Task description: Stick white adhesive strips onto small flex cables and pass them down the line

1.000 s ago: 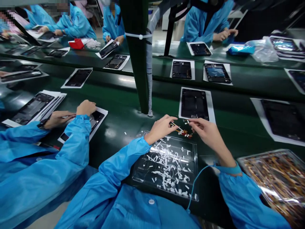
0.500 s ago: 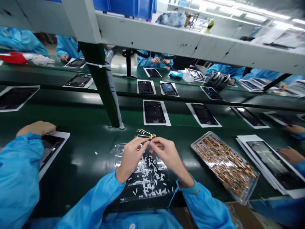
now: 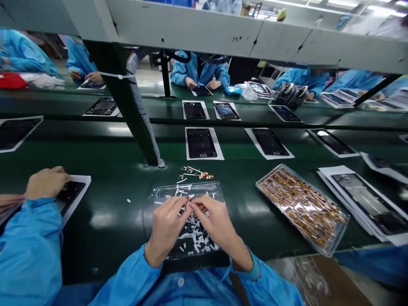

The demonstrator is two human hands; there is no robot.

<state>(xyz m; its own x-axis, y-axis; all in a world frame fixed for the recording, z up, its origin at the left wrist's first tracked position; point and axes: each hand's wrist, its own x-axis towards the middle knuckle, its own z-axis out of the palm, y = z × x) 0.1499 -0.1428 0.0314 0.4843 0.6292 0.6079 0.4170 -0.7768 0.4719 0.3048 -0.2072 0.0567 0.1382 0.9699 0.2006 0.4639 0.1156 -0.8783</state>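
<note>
Tiny part [image 3: 190, 201] pinched two-handed

Left hand [image 3: 168, 225] at 7 o'clock of it, right hand [image 3: 218, 223] at 5, both gripping; mostly hidden. Clear tray [image 3: 208, 190] below; loose flex cables [image 3: 206, 175] at 12, cable-filled box [image 3: 338, 235] at 3 o'clock.

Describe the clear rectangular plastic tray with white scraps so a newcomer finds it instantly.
Start at the slanted dark-green post on the glossy green bench. Nearer the camera and right of its foot, the tray lies beneath the wearer's bare left hand and right hand. Loose white scraps set it apart from the clear plastic tray at right, packed with orange-brown strips.
</note>
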